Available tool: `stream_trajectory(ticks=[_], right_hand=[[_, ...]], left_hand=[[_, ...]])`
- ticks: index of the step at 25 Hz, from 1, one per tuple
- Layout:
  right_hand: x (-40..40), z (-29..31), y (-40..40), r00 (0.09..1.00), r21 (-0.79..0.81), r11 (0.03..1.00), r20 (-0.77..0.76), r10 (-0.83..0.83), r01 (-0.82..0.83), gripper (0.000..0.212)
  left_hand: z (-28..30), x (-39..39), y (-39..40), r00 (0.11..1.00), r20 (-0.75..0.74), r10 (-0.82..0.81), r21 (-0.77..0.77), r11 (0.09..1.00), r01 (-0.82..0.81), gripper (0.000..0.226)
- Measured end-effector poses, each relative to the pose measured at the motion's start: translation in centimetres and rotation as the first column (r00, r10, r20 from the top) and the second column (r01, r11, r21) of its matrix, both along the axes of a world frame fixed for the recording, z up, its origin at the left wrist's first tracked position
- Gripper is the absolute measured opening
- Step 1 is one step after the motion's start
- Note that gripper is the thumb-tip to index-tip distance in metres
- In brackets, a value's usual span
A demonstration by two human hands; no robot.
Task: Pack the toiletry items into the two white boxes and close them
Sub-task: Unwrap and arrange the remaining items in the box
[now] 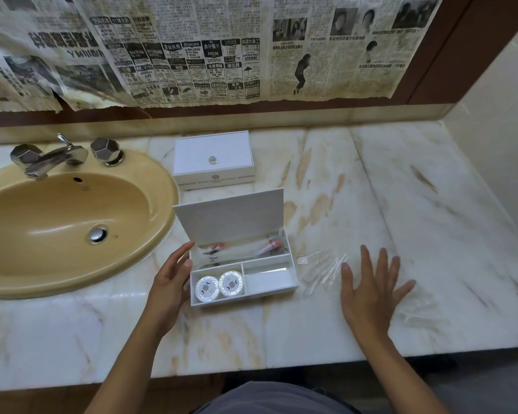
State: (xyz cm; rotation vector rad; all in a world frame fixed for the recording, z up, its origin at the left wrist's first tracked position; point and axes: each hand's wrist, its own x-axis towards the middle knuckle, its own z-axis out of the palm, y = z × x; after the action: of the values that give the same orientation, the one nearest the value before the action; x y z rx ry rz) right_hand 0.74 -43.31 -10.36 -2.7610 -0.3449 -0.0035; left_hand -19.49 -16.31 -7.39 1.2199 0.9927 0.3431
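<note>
Marble counter; tan sink, chrome tap; newspaper covering brown wall.

Tan sink with metal tap, newspaper covering the wall

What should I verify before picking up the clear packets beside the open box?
1. Right hand free: ok, its fingers are spread and hold nothing, just right of the clear plastic packets.
2. Left hand steadies the open white box: ok, fingers touch its left wall.
3. Lid raised: ok, it stands open at the back.
4. Room left: ok, the front right compartment looks nearly empty; two round soaps fill the front left.
5. Rear box closed: ok, lid sits flat.
6. What the packets hold: cannot tell.
</note>
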Motion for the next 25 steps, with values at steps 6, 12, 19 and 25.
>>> stream_trajectory(ticks=[6,12,19,25], right_hand=[[-0.3,-0.8,-1.5,0.974,-0.032,0.991,-0.184,-0.136,0.132,0.070],[-2.2,-1.1,1.8,0.979,0.128,0.990,-0.189,0.074,-0.050,0.067],[-3.1,-0.1,4.2,0.956,0.282,0.938,-0.151,0.251,-0.202,0.061],[-3.0,0.0,4.2,0.941,0.266,0.947,-0.233,0.245,-0.180,0.057]], left_hand=[[0.3,0.0,-0.1,1.000,-0.008,-0.005,-0.001,1.000,0.005,0.035],[0.1,0.0,-0.1,1.000,-0.001,-0.003,-0.004,1.000,0.003,0.034],[0.0,-0.1,0.0,1.000,-0.001,-0.003,-0.001,1.000,0.003,0.034],[-0.2,0.0,0.0,1.000,-0.002,-0.001,0.004,1.000,0.001,0.034]])
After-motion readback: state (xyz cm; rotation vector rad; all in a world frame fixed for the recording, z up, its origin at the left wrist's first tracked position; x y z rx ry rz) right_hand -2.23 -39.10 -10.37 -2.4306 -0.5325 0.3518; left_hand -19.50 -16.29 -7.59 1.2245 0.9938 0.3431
